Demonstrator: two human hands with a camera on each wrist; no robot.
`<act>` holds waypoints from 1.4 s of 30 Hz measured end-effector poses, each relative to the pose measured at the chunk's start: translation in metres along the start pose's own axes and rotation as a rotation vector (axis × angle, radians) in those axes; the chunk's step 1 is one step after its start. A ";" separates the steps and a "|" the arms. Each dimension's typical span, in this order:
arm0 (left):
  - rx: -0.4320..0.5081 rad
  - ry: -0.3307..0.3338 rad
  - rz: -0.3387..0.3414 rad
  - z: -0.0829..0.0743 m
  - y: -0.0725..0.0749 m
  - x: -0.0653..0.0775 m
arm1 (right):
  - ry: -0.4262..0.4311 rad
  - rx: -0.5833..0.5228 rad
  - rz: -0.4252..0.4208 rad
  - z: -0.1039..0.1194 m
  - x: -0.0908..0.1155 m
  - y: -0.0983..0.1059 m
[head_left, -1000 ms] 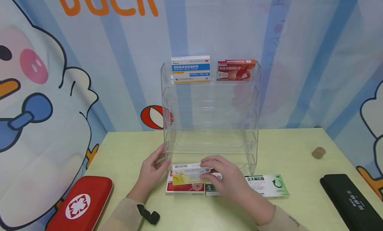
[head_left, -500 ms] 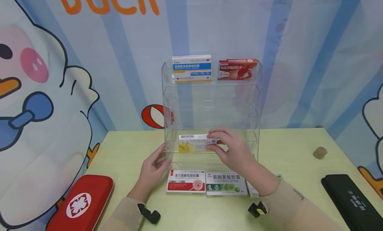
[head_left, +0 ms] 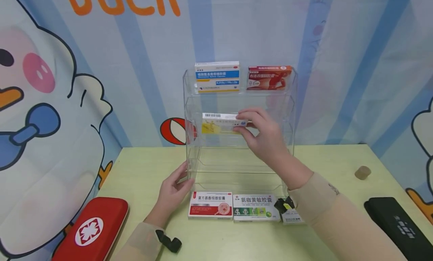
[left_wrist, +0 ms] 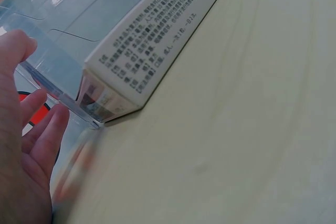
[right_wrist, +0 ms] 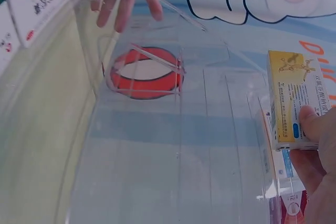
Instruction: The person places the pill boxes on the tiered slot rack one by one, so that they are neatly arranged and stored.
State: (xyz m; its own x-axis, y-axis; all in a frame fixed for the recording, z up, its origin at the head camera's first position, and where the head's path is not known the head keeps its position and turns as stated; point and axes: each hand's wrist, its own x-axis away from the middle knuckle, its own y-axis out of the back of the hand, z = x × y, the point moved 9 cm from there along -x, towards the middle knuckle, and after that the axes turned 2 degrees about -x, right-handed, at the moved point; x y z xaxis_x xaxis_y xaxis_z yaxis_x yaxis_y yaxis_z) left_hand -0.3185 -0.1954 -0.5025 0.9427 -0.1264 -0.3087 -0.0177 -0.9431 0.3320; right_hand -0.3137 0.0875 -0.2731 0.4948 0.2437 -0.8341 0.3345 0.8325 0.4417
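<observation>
Yellow-and-white cardboard medicine box (head_left: 217,125) has climbed to mid-height on the clear acrylic rack (head_left: 216,147), pinched by the right hand (head_left: 265,135) so prob unshelved, left hand (head_left: 174,192) holding the rack's bottom-left edge, blue-and-white carton (head_left: 217,78) and red carton (head_left: 269,79) already up top.

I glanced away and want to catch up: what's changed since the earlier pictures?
The right hand has carried the yellow-and-white box upward, from before the lower row of boxes to around mid-height on the clear rack. Nothing was newly gripped or released. The left hand stays at the rack's lower left side; the rack's other boxes stay put.
</observation>
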 end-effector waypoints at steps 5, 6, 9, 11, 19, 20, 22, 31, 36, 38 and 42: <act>-0.013 -0.005 -0.004 0.001 0.001 0.001 | -0.109 -0.025 -0.046 -0.022 -0.018 -0.003; -0.018 -0.004 -0.004 0.002 0.001 0.000 | -0.131 -0.032 -0.056 -0.026 -0.021 -0.003; -0.024 0.000 -0.001 0.001 0.000 0.000 | -0.187 -0.040 -0.081 -0.038 -0.026 -0.004; -0.022 0.003 0.002 -0.001 0.000 0.000 | -0.206 -0.031 -0.081 -0.041 -0.028 -0.004; 0.001 -0.020 0.004 -0.002 0.000 -0.001 | -0.267 0.015 -0.067 -0.048 -0.037 -0.010; 0.002 -0.018 0.003 -0.002 0.000 -0.001 | -0.273 0.019 -0.064 -0.048 -0.038 -0.011; 0.003 -0.014 0.002 -0.001 0.000 -0.001 | -0.270 0.024 -0.063 -0.048 -0.038 -0.015; -0.011 0.022 -0.002 0.002 0.001 0.000 | -0.240 0.019 -0.048 -0.045 -0.037 -0.036; -0.005 0.024 0.000 0.001 0.001 0.000 | -0.253 -0.004 -0.027 -0.045 -0.037 -0.046; -0.005 0.023 0.001 0.001 0.001 0.000 | -0.254 -0.008 -0.021 -0.045 -0.037 -0.049; -0.003 0.008 0.000 -0.001 0.002 0.000 | -0.244 0.001 -0.019 -0.044 -0.037 -0.052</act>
State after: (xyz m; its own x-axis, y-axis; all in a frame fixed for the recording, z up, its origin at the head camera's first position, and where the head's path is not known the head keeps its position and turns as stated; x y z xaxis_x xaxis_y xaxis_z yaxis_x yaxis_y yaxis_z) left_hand -0.3181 -0.1965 -0.5009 0.9454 -0.1243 -0.3013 -0.0170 -0.9420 0.3352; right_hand -0.3846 0.0572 -0.2796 0.6676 0.1003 -0.7377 0.3463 0.8353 0.4269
